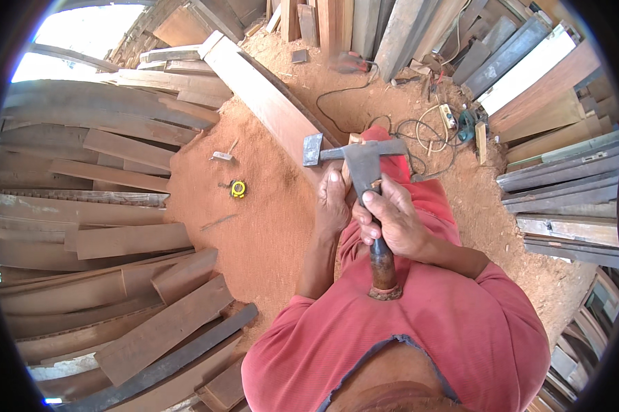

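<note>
My left hand [333, 199] is closed round the wooden handle of a hammer, just below its head. The grey metal hammer head [313, 150] lies crosswise beyond my fingers. A wide chisel [384, 271] is in my right hand [397, 216], its fingers wrapped round the tool where blade meets handle. The dark flat blade points away from me and overlaps the middle of the hammer head. The chisel's brown handle end points at my chest. Part of the hammer handle is hidden behind the blade and my hands.
A long pale board [261, 99] slants away beyond my hands. On the sawdust-covered ground lie a yellow and black tape measure [237, 189], a small metal tool [221, 156], a red power tool [351, 63], tangled cords and a power strip [448, 115]. Stacked planks [134, 240] line both sides.
</note>
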The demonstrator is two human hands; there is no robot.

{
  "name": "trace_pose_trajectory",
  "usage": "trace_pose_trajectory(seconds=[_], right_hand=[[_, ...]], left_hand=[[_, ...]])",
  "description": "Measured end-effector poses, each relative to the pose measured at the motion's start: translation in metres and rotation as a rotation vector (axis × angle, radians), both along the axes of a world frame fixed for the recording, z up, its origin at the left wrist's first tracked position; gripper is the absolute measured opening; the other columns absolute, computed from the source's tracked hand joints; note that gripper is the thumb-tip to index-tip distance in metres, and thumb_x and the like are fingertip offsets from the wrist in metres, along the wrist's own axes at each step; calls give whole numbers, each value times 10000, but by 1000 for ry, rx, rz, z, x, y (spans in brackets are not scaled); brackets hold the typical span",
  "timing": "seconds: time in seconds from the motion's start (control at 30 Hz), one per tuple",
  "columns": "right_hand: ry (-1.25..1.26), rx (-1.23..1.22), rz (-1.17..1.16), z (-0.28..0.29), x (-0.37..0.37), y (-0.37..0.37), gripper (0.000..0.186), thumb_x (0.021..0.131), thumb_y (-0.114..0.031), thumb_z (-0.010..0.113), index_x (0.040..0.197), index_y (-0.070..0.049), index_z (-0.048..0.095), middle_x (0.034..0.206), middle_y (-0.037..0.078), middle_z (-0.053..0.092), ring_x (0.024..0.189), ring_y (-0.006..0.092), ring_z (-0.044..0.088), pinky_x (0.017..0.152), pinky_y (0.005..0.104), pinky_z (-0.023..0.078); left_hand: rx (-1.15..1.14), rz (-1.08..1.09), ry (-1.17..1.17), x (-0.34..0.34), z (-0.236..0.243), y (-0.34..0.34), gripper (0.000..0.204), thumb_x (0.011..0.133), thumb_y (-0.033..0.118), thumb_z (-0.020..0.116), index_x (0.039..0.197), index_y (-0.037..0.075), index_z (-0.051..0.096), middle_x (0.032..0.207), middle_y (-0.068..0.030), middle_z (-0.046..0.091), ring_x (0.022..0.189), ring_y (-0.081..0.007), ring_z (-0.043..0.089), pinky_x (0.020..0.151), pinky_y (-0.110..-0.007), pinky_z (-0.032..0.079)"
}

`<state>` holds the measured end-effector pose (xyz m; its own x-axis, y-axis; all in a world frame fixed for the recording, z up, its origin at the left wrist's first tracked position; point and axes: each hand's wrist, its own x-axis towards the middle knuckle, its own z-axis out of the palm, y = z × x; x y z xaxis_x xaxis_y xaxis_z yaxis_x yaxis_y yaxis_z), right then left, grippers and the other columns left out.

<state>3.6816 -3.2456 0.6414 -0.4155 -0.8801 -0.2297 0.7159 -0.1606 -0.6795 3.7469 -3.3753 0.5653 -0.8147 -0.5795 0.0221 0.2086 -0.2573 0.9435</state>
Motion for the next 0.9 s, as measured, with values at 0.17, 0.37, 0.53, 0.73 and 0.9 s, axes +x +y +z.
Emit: trace_pose_trajectory(seconds=[0.17, 0.37, 0.53, 0.73, 0.9], right_hand=[[105, 13, -182, 15, -21, 27, 146, 1035, -225, 463, 1138, -131, 416, 778, 24, 466, 531, 61, 428, 508, 247, 461], [24, -11, -20, -13, -12, -16, 148, 1042, -222, 455, 1117, -99, 423, 798, 16, 493, 551, 50, 450, 515, 227, 462], [11, 18, 93, -2, 5, -15, 132, 1039, -204, 437, 1066, -77, 415, 774, 22, 490, 550, 47, 445, 519, 236, 468], [55, 50, 71, -12, 6, -5, 155, 1037, -208, 440, 1068, -59, 411, 753, 23, 480, 546, 44, 431, 506, 235, 452], [61, 1, -73, 0, -1, 4, 176, 1038, -234, 461, 1156, -108, 423, 742, 15, 476, 512, 47, 416, 491, 237, 449]], left_hand=[[411, -150, 72, 58, -56, 7, 425, 1066, 426, 372, 1028, 49, 566, 789, -20, 578, 621, -89, 491, 533, -256, 406], [340, 124, -168, -5, 2, -12, 413, 1062, 421, 407, 1056, 54, 595, 806, -14, 608, 653, -106, 540, 567, -269, 457], [7, 53, -182, -14, 0, -21, 431, 1071, 423, 375, 1109, 67, 616, 915, -23, 651, 790, -100, 599, 689, -248, 497], [185, 92, -123, -10, -3, 4, 421, 1078, 396, 361, 1104, 61, 614, 928, -19, 645, 794, -105, 598, 674, -262, 488], [-413, 180, -247, 5, -1, 19, 437, 1083, 357, 313, 875, 47, 541, 694, -28, 472, 606, -114, 459, 537, -297, 370]])
